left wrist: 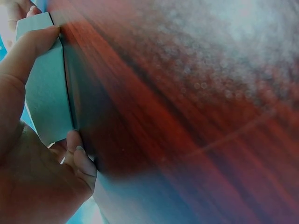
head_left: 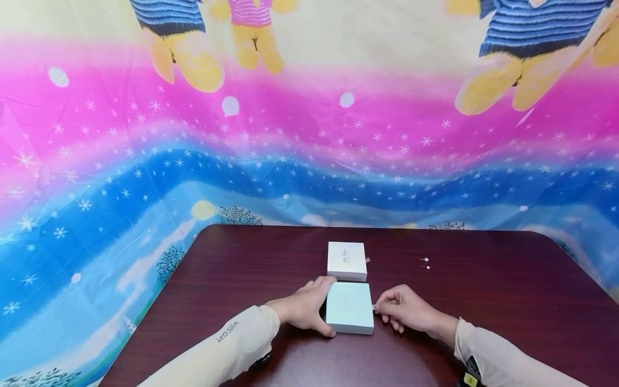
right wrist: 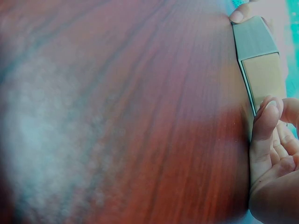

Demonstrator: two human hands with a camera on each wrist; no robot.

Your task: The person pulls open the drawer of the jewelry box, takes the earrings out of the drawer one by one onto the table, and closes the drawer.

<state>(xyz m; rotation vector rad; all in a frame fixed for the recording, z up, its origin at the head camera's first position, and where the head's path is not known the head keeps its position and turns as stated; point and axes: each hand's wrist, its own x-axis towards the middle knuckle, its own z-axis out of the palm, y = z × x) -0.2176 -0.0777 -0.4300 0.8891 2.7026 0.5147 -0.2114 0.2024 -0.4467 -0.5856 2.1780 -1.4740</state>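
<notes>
A flat pale mint-green drawer box (head_left: 349, 307) lies on the table in front of the person. The left hand (head_left: 306, 308) grips its left end, thumb at the near edge and fingers at the far corner. In the left wrist view the thumb lies along the box (left wrist: 46, 93). At the right side, the right hand (head_left: 406, 309) pinches a small pull tab (head_left: 374, 307) between thumb and index finger. The right wrist view shows a beige end face (right wrist: 264, 79) of the box close to those fingertips, which mostly hide the tab.
A white box (head_left: 346, 260) with dark lettering and a small tab on its right side stands just behind the mint one. Two small pearl-like stud earrings (head_left: 426, 260) lie further right. The dark red wooden table (head_left: 251, 258) ends at a printed cloth backdrop (head_left: 309, 134).
</notes>
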